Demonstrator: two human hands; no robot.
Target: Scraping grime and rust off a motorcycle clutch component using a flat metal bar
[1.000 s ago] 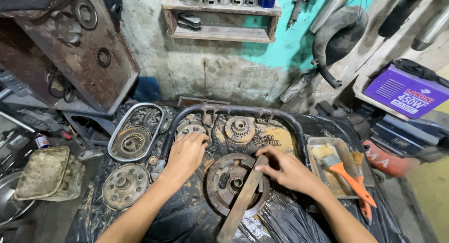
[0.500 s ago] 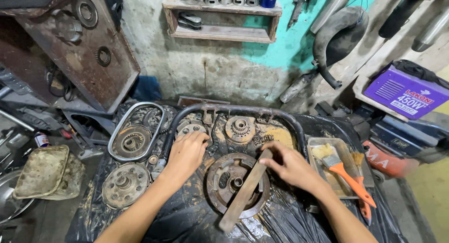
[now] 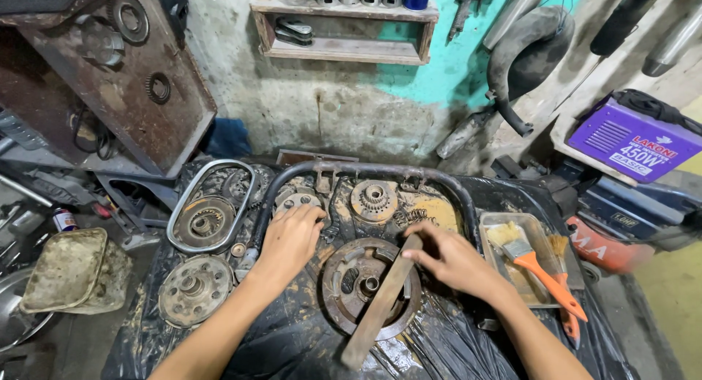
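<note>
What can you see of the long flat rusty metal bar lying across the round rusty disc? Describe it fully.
The long flat rusty metal bar is a straight strip, brown with rust and grime. It lies diagonally across the round rusty metal disc, its lower end resting on the black plastic sheet. The right hand grips its upper end. The left hand rests apart, on the greasy engine casing.

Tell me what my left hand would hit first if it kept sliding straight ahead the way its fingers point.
Probably the small round metal part right at the fingertips of the left hand; they seem to touch it already. Just past that runs the black curved tube. Depth is hard to judge from above.
</note>
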